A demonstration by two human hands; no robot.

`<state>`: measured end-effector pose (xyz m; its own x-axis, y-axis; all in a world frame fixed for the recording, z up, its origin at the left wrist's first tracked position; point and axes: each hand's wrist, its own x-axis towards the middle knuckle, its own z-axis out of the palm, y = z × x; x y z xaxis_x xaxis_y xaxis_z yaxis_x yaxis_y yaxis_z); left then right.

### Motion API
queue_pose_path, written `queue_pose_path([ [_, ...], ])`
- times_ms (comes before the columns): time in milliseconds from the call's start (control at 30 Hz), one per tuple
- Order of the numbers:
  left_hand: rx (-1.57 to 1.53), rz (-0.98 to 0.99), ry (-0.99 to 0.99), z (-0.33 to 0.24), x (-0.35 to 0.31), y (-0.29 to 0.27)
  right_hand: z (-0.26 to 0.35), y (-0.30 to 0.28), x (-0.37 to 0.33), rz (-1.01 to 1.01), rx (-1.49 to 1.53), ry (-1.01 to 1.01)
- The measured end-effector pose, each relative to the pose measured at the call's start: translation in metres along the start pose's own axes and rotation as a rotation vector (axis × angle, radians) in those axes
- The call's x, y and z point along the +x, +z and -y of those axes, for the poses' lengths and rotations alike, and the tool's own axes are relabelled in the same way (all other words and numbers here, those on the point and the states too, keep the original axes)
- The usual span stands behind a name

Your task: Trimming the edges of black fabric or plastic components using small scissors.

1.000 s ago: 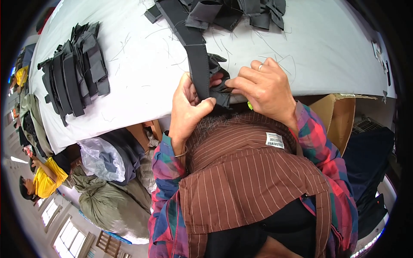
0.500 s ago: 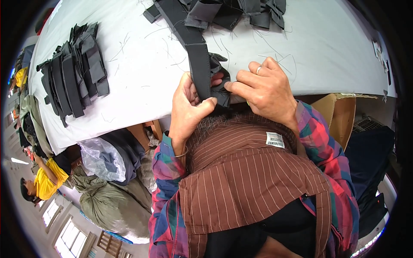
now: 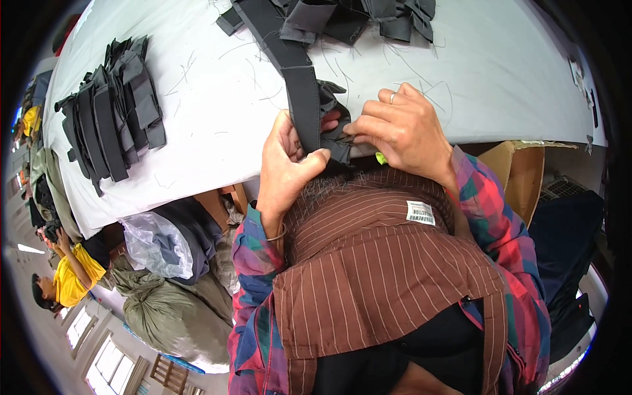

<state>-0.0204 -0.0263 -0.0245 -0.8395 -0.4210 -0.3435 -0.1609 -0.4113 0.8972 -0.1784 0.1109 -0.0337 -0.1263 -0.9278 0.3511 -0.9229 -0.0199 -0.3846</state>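
Observed a dark fabric strip (image 3: 304, 99) at the near edge of the white bench (image 3: 210, 125), just above the striped apron (image 3: 388, 283). Noted long axis running away from the body, near end at the bench edge, far part apparently continuing past a seam and leaning left into a heap of dark pieces (image 3: 316, 23). Found left hand (image 3: 284, 161) closed on the near end, thumb on top, other fingers showing beside gathered cloth (image 3: 339, 151). Found right hand (image 3: 405, 135) pinching that cloth's right side between thumb and forefinger. Recorded open bench leftward to a bundle of dark strips (image 3: 115, 108), and rightward beyond the knuckles.
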Motion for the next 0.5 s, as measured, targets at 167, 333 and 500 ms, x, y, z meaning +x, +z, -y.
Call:
queue_pose_path([
  [167, 0.031, -0.006, -0.014, -0.0002, -0.0001, 0.0018, -0.0043, 0.0035, -0.0031, 0.019, 0.033, 0.027],
  [333, 0.001, 0.021, 0.006, -0.0007, 0.0009, -0.0005, -0.0075, 0.0063, -0.0033, -0.002, 0.133, 0.038],
  [500, 0.003, 0.017, -0.006, 0.0001, 0.0008, -0.0019, -0.0034, 0.0093, -0.0012, -0.014, 0.072, 0.032],
])
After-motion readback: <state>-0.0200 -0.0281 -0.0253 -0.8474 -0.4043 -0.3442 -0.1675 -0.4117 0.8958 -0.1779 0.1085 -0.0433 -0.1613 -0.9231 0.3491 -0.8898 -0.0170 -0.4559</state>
